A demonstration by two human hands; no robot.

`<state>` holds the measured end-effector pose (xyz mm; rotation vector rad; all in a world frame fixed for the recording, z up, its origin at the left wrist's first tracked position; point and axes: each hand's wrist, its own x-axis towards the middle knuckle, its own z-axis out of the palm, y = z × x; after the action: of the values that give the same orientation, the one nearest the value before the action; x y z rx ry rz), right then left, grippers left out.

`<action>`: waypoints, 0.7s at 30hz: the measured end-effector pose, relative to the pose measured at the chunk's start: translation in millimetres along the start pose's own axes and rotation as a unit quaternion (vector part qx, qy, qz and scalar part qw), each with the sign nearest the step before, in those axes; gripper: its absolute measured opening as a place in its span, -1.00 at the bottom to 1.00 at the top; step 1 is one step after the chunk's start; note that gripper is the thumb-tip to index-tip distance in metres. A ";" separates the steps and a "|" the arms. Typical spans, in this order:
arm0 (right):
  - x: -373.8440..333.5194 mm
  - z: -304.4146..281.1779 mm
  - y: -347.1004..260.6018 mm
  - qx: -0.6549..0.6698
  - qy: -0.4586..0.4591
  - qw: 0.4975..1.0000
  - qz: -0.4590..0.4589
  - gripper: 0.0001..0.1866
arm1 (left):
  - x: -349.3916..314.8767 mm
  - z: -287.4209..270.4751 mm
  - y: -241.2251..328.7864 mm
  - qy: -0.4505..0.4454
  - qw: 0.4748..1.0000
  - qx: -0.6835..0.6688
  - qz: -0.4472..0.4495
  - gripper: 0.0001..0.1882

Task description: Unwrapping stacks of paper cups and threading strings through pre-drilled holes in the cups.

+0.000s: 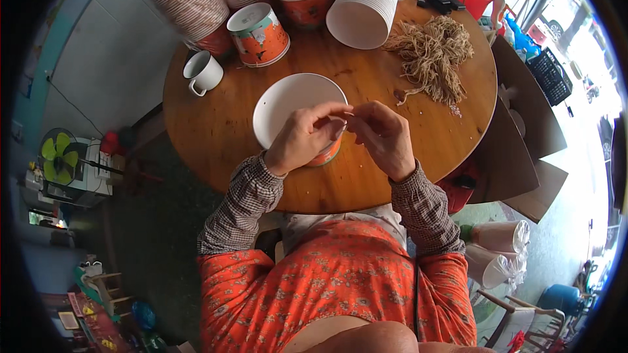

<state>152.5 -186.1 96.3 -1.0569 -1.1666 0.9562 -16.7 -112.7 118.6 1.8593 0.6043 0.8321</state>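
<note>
My left hand (304,138) and my right hand (384,138) meet over the front right rim of a paper bucket. Both are closed, fingertips pinched together and touching. Whatever lies between them is too small to make out. Below them the paper bucket (288,101) stands upright, white inside and orange outside; a small dark speck shows on its inner wall. A tangled heap of tan, string-like strands (435,59) lies on the table to the far right, with small pale bits by its lower edge.
On the round wooden table (222,137) stand a white mug (205,72), an orange patterned bucket (259,36), tall stacks of buckets (186,3) and a white nested stack lying tilted (367,10). Open cardboard boxes (507,150) adjoin the right edge. A green-bladed fan (59,158) is at left.
</note>
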 end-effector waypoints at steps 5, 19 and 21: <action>-0.1 -6.5 -1.0 -0.057 -0.050 0.997 -0.003 -0.83 | 2.9 0.0 -6.6 -0.039 0.998 0.047 -0.010 -0.86; 7.9 -33.1 -22.3 -0.246 -0.016 0.953 -0.176 -0.85 | 26.1 10.7 -9.4 -0.087 0.990 -0.032 -0.109 -0.85; 15.4 -35.1 -15.2 -0.246 0.002 0.956 -0.160 -0.85 | 27.0 14.6 -8.2 -0.100 0.989 -0.033 -0.102 -0.86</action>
<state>190.0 -179.7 112.0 -1.2048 -1.5625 0.4129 11.4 -98.5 114.4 1.7603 0.6200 0.5194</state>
